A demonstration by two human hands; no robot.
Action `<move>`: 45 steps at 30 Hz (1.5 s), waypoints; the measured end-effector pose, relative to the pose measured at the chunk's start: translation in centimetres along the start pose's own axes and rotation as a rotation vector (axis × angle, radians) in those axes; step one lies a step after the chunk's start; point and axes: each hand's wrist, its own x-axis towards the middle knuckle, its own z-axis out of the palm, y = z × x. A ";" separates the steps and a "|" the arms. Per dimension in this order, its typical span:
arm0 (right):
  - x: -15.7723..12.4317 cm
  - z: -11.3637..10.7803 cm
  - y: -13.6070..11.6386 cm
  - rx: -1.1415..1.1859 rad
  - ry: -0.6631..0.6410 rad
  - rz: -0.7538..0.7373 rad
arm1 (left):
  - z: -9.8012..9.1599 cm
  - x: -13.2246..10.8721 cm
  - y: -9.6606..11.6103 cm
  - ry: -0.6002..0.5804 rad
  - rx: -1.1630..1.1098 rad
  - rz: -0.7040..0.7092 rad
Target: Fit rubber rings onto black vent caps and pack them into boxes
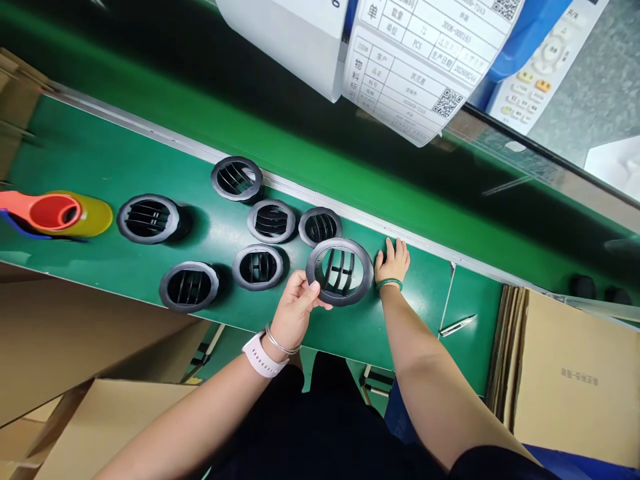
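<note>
Here, a round black plastic air vent (pixel 345 273) with slatted louvres is gripped by the left hand (pixel 295 310), and it is held near the near edge of a green tabletop (pixel 415 320). The vent's left rim is pinched by the curled fingers, so the hand is partly closed around it. The right hand (pixel 393 261) is held open, with its fingers spread and directed toward the far edge. It is placed just beside the vent's right rim, and nothing is seen to be held by it.

Six similar black slatted vents (pixel 271 221) are laid flat across the middle of the tabletop, left of the hands. The nearest of these is placed just beyond the held vent. Farther left, an orange-red and yellow plastic object (pixel 55 215) is partly cut off by the frame edge. A slim silver tool (pixel 457 325) is laid near the near edge, right of the hands.

The far edge is lined by a metal rail (pixel 320 208). Beyond it, a white paper label sheet (pixel 415 60) printed with QR codes and a white keypad (pixel 535 67) are seen. Flattened cardboard sheets (pixel 575 380) are stacked beyond the tabletop's right end.
</note>
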 end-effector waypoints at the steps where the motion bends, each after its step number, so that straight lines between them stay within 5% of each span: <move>1: 0.0 0.0 0.0 -0.003 0.009 -0.002 | 0.0 -0.1 0.1 -0.005 0.015 0.011; 20: 0.0 0.3 0.2 0.013 0.005 -0.008 | -1.2 0.0 -0.5 0.005 0.003 -0.057; 27: 0.2 0.4 0.1 0.007 0.068 -0.026 | -4.8 0.0 -5.4 0.060 0.385 -0.079; 32: 4.6 1.8 -1.5 0.056 0.148 0.082 | -6.3 0.6 -6.6 0.270 0.580 -0.014; 38: 9.6 3.6 -2.7 0.094 0.115 -0.004 | -3.0 6.5 -4.4 0.365 0.579 0.067; 42: 10.0 3.3 -2.9 0.077 0.082 0.002 | -0.7 11.9 -3.9 0.408 0.309 -0.013; 45: 10.0 2.9 -3.1 0.064 0.068 -0.005 | 0.5 13.1 -3.1 0.427 0.171 -0.029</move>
